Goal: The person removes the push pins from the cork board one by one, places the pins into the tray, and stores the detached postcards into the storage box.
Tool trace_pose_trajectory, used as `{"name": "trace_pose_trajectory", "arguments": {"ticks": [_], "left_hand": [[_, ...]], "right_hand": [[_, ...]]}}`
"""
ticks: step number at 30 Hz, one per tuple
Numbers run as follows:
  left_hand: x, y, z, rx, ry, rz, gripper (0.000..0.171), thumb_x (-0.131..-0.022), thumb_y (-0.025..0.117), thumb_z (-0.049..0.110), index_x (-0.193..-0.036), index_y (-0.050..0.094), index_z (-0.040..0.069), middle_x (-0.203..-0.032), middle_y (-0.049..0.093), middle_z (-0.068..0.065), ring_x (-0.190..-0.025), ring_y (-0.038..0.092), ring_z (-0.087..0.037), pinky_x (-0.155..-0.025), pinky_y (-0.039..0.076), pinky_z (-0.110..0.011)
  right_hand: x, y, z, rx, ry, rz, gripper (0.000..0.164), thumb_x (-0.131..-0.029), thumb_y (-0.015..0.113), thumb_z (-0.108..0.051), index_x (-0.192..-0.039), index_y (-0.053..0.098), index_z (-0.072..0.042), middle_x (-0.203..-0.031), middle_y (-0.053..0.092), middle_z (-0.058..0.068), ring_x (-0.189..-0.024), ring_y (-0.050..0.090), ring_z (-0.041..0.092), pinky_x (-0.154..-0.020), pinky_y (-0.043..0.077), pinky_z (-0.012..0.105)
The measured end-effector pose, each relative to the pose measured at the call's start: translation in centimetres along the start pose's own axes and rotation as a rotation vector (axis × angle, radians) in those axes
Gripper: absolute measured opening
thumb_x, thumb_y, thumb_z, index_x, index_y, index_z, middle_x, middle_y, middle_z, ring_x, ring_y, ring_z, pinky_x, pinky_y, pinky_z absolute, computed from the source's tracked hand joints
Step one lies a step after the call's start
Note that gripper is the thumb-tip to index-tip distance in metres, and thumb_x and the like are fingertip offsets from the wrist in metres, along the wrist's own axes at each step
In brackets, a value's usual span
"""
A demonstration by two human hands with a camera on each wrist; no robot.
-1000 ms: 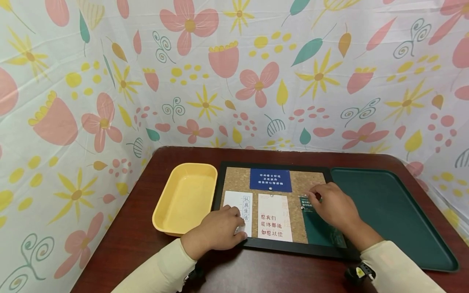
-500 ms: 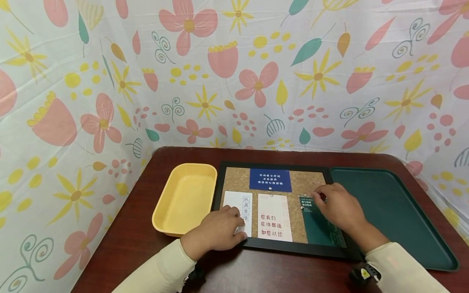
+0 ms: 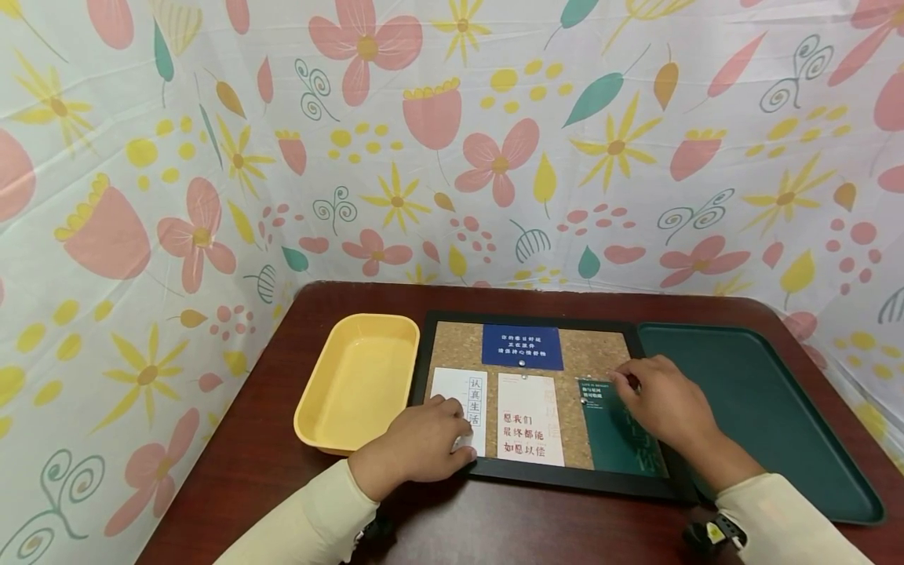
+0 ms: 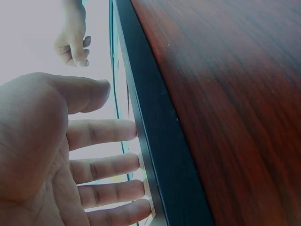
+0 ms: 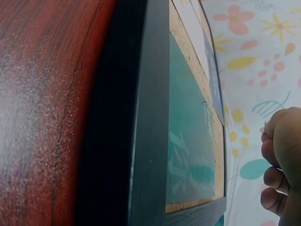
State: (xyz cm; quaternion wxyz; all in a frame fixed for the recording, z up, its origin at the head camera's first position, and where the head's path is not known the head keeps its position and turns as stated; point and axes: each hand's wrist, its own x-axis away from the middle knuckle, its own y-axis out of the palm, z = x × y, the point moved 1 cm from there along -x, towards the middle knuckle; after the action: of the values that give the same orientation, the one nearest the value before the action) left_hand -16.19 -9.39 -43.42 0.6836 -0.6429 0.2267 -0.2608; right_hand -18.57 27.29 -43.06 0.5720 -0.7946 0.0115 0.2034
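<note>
My left hand [image 3: 417,443] rests on the lower left of a framed cork board [image 3: 575,439], over a white card [image 3: 452,384]. Its fingers [image 4: 103,169] look straight in the left wrist view. My right hand [image 3: 667,404] hovers over the upper right of a dark green card [image 3: 614,439]. Between its thumb and finger it pinches a small pushpin [image 5: 264,129] with a thin point. Another pushpin [image 3: 584,400] sits at the green card's left edge. A white card with red writing [image 3: 523,404] and a blue card [image 3: 523,341] are also pinned on the board.
To the left of the board stands a yellow tray [image 3: 304,416]. A dark green tray [image 3: 798,439] lies to the right, close against the board's frame. Everything is on a reddish-brown table [image 3: 537,526], with a flower-patterned cloth [image 3: 494,227] hanging behind it.
My right hand has moved a little to the right, away from the green card's top left corner, showing more of its writing. My left hand has stayed in place.
</note>
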Motion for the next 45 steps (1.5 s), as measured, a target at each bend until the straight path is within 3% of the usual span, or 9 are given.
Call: {"name": "trace_pose_trajectory", "arguments": {"ticks": [10,33,45], "left_hand": [[-0.1,0.0,0.0,-0.002,0.000,-0.005,0.030,-0.095,0.067,0.047,-0.109,0.078,0.024,-0.109,0.065,0.003,-0.099,0.059,-0.015,-0.079,0.053,-0.033],[0.0,-0.2,0.1,0.012,-0.007,-0.014,0.029,-0.095,0.068,0.047,-0.108,0.078,0.024,-0.109,0.065,0.003,-0.098,0.059,-0.015,-0.078,0.053,-0.034],[0.0,-0.1,0.1,0.017,-0.009,-0.012,0.029,-0.095,0.068,0.047,-0.107,0.078,0.024,-0.108,0.065,0.003,-0.098,0.059,-0.015,-0.079,0.053,-0.034]], "right_hand": [[0.3,-0.3,0.4,0.008,-0.010,0.039,0.014,-0.096,0.072,-0.019,-0.101,0.075,-0.007,-0.088,0.064,0.003,-0.084,0.055,0.024,-0.048,0.034,0.030],[1.0,-0.9,1.5,0.020,0.026,0.029,0.016,-0.100,0.067,-0.023,-0.098,0.075,-0.009,-0.078,0.056,-0.004,-0.075,0.049,0.018,-0.046,0.032,0.031],[1.3,-1.1,2.1,0.030,0.024,0.044,0.014,-0.097,0.070,-0.020,-0.103,0.075,-0.008,-0.090,0.063,0.006,-0.082,0.056,0.024,-0.047,0.036,0.031]]}}
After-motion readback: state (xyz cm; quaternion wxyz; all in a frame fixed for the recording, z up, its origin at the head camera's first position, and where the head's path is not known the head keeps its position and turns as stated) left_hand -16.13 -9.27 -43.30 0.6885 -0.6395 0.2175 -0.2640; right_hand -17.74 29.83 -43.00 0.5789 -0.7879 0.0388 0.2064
